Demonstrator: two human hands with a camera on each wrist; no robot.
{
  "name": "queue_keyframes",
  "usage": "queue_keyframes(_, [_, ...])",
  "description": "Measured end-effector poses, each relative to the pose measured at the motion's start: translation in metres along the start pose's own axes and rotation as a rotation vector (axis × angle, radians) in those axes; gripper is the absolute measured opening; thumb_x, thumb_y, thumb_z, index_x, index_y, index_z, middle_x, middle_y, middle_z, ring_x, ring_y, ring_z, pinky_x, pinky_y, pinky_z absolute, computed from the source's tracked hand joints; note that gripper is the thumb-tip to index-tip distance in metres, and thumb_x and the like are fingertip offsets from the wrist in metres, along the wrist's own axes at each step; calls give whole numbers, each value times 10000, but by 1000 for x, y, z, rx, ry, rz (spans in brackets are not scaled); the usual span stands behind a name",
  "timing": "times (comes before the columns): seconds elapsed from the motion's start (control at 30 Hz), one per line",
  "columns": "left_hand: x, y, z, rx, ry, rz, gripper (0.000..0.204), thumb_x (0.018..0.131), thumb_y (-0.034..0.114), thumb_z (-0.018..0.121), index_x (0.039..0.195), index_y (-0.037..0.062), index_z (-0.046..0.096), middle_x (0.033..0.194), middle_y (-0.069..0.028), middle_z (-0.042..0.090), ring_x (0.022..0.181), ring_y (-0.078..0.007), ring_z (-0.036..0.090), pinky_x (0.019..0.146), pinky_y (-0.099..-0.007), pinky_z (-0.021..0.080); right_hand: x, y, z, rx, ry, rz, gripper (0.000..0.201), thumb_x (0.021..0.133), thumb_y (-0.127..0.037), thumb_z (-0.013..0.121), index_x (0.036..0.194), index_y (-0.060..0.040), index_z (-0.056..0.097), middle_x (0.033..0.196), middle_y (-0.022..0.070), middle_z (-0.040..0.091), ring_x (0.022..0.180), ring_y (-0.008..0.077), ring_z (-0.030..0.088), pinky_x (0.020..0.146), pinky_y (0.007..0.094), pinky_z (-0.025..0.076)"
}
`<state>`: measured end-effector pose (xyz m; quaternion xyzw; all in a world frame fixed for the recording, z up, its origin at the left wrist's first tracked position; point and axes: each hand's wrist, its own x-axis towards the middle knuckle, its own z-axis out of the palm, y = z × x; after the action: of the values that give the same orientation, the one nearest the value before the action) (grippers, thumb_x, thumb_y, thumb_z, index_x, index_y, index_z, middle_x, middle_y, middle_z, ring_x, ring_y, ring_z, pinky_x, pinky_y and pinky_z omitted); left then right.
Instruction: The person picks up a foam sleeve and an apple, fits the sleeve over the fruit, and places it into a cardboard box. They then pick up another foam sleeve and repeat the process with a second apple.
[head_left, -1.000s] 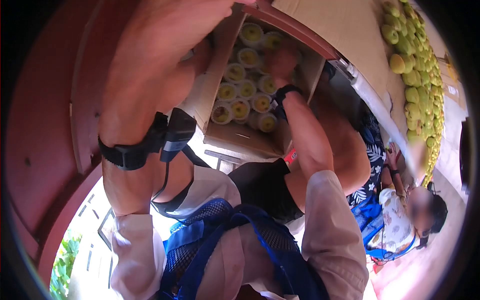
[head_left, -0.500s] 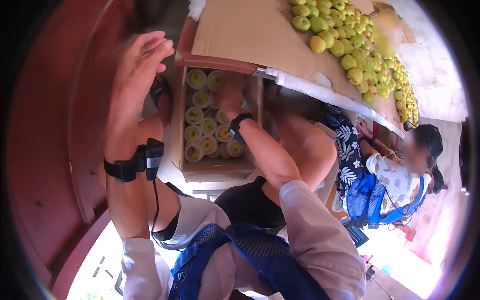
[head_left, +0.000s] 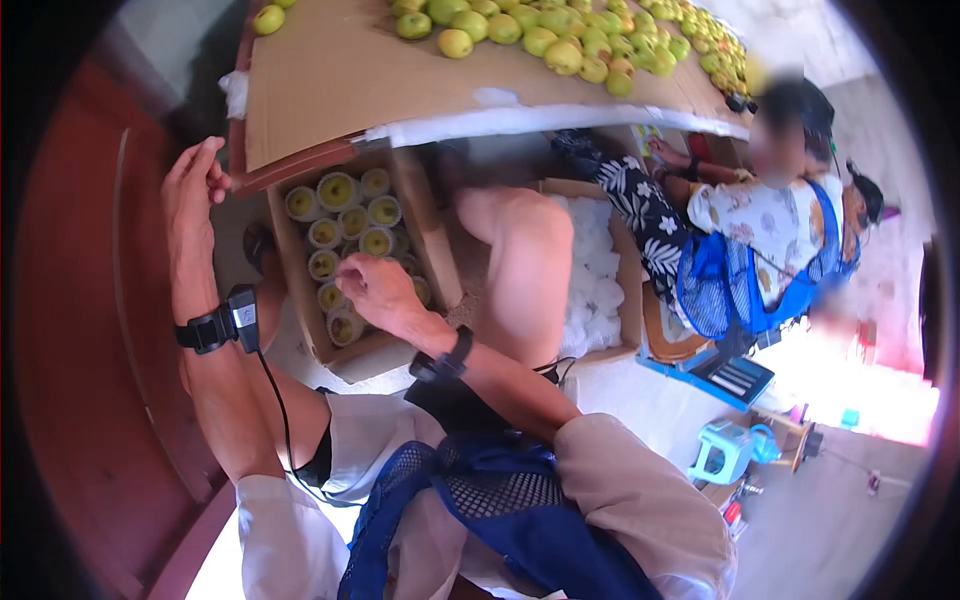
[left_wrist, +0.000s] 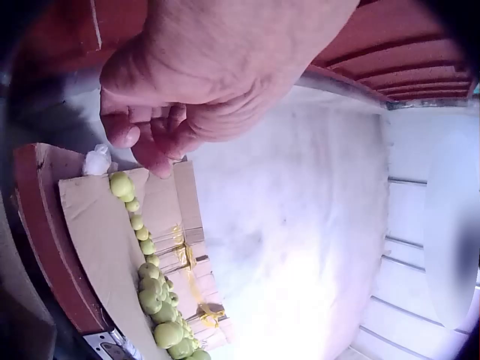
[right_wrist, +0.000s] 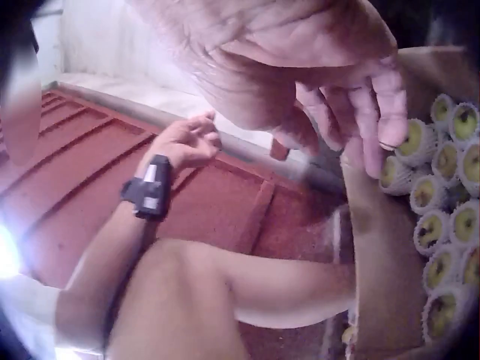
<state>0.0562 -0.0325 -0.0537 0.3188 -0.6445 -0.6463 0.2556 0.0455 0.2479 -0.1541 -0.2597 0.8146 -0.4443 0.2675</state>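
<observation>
A cardboard box (head_left: 428, 215) on the floor holds several yellow-green, apple-like fruits (head_left: 340, 190), each in a white foam net. My right hand (head_left: 380, 298) hangs above the box's near part, palm down, with fingers loosely bent and nothing in them. In the right wrist view those fingertips stand beside the netted fruits (right_wrist: 442, 165) near the box wall. My left hand (head_left: 195, 200) is raised near the table's left corner, fingers relaxed and holding nothing. The left wrist view shows that hand (left_wrist: 210, 82) in the air above the table end.
Bare fruits (head_left: 480, 25) lie in a heap on the cardboard-covered table (head_left: 320, 105). To the right stands a box of white foam nets (head_left: 592, 275). Another person (head_left: 765, 215) sits beyond it, near a blue scale (head_left: 740, 385) and stool (head_left: 722, 450). A red panel (head_left: 75, 350) is at left.
The head view has turned, so the box and table appear further left. My right hand has come back from the box's far end towards its near part. My left hand stays raised and empty.
</observation>
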Motion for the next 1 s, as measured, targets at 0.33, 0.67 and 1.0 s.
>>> queue_keyframes(0.33, [-4, 8, 41, -121, -142, -68, 314, 1016, 292, 637, 1112, -7, 651, 747, 20, 515, 663, -81, 507, 582, -237, 377, -139, -43, -180, 860, -211, -139, 212, 963, -152, 640, 797, -21, 625, 728, 56, 641, 602, 144, 619, 535, 270, 477])
queue_keyframes(0.67, [-8, 23, 69, -190, -269, -101, 276, 1021, 251, 629, 1128, -3, 642, 772, 18, 518, 718, -97, 513, 635, -252, 397, -164, -87, -253, 1383, -342, -1131, 225, 917, -144, 687, 854, 67, 736, 1089, 150, 710, 645, 334, 675, 492, 355, 464])
queue_keyframes(1.0, [2, 27, 83, -197, -245, -87, 272, 1006, 229, 651, 1092, -29, 657, 771, -6, 531, 687, -127, 518, 610, -276, 412, -153, -87, -244, 1525, -480, -1121, 241, 906, -141, 694, 908, 100, 696, 1189, 194, 663, 662, 420, 676, 460, 385, 455])
